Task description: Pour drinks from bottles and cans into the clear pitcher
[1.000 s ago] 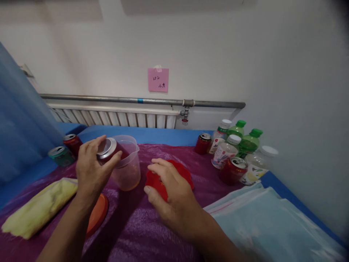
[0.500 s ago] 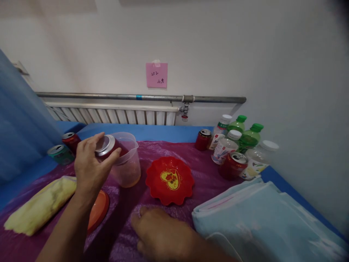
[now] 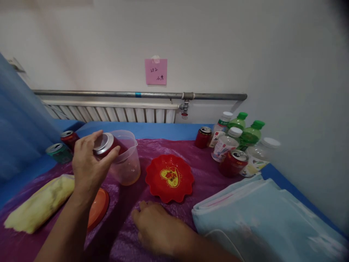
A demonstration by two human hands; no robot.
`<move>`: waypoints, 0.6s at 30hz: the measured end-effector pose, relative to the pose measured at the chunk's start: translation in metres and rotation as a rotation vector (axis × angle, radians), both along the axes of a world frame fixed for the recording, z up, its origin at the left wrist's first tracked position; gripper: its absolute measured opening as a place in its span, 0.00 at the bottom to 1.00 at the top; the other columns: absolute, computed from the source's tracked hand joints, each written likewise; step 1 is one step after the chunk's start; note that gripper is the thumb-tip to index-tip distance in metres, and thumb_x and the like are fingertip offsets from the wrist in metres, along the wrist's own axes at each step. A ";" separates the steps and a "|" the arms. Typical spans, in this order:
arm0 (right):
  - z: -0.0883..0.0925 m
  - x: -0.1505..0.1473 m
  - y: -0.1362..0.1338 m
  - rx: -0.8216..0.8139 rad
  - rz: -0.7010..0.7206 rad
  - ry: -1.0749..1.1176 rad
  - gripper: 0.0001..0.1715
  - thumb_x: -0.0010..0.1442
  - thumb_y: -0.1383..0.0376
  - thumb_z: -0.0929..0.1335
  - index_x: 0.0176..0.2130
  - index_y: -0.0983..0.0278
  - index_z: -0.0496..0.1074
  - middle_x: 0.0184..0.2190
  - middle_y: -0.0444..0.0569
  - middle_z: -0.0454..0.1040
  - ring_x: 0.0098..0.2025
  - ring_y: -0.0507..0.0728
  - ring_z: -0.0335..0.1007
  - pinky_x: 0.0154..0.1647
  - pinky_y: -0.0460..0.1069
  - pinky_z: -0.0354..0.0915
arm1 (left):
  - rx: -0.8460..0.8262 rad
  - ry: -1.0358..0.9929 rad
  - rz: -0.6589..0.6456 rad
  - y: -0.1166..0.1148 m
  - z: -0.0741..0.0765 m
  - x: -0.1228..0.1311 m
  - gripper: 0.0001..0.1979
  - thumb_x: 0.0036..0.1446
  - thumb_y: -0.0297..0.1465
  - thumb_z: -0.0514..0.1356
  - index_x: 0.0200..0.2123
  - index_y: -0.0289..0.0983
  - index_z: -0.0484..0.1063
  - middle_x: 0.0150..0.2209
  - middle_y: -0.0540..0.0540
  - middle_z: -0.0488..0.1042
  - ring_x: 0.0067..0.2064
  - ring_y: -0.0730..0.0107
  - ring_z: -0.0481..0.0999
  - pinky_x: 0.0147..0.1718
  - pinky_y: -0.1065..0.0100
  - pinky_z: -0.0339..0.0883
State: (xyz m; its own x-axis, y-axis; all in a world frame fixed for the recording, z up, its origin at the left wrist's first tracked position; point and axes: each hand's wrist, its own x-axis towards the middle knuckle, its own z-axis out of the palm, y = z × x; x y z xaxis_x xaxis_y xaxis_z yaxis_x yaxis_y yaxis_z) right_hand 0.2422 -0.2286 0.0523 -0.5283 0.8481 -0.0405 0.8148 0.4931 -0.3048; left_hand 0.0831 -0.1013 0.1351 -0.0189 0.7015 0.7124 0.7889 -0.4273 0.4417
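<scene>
My left hand [image 3: 87,162] is closed around a red drink can [image 3: 105,143] with a silver bottom. The can is upside down and tilted, its lower end inside the rim of a clear plastic measuring jug [image 3: 127,169]. A little amber liquid shows at the jug's base. My right hand [image 3: 156,225] rests palm down on the purple plastic sheet [image 3: 122,233], just in front of a red scalloped plate [image 3: 167,189]. Its fingers are loosely bent and apart, partly hidden beneath the hand, and no object shows in them. An orange round lid [image 3: 98,207] lies beside my left forearm.
A yellow wrapped bundle [image 3: 40,203] lies at left, with a green can [image 3: 58,153] and another red can [image 3: 69,139] behind. Several bottles [image 3: 225,145] and two red cans [image 3: 233,163] stand at right. Folded light-blue cloth [image 3: 253,218] covers the front right.
The view has shifted slightly. My left hand keeps the can tilted into the jug, and my right hand stays on the sheet with barely any movement.
</scene>
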 end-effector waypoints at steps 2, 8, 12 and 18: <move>0.000 0.000 0.000 0.013 -0.005 0.006 0.12 0.54 0.70 0.67 0.41 0.67 0.74 0.37 0.54 0.78 0.34 0.61 0.77 0.30 0.50 0.68 | 0.000 -0.006 0.004 0.000 0.000 0.000 0.27 0.54 0.44 0.63 0.56 0.42 0.69 0.50 0.40 0.72 0.56 0.48 0.69 0.60 0.43 0.64; 0.002 0.001 0.000 0.019 -0.005 0.018 0.12 0.53 0.71 0.67 0.40 0.66 0.74 0.36 0.53 0.78 0.33 0.59 0.76 0.29 0.48 0.67 | -0.005 -0.008 -0.002 -0.001 0.000 0.000 0.27 0.54 0.44 0.64 0.56 0.43 0.69 0.50 0.41 0.72 0.56 0.48 0.69 0.60 0.43 0.63; 0.004 0.000 0.001 -0.005 -0.009 0.019 0.12 0.53 0.71 0.68 0.41 0.68 0.74 0.37 0.56 0.78 0.34 0.61 0.77 0.31 0.50 0.67 | -0.016 -0.013 -0.004 -0.001 0.001 0.000 0.27 0.54 0.44 0.64 0.57 0.45 0.68 0.50 0.42 0.72 0.57 0.50 0.68 0.61 0.45 0.63; 0.005 0.002 0.002 -0.010 -0.006 0.016 0.10 0.55 0.70 0.68 0.40 0.67 0.74 0.36 0.54 0.79 0.33 0.61 0.77 0.28 0.49 0.66 | -0.027 -0.126 0.012 -0.001 0.004 0.001 0.29 0.48 0.42 0.67 0.54 0.41 0.72 0.50 0.41 0.74 0.56 0.50 0.70 0.60 0.44 0.64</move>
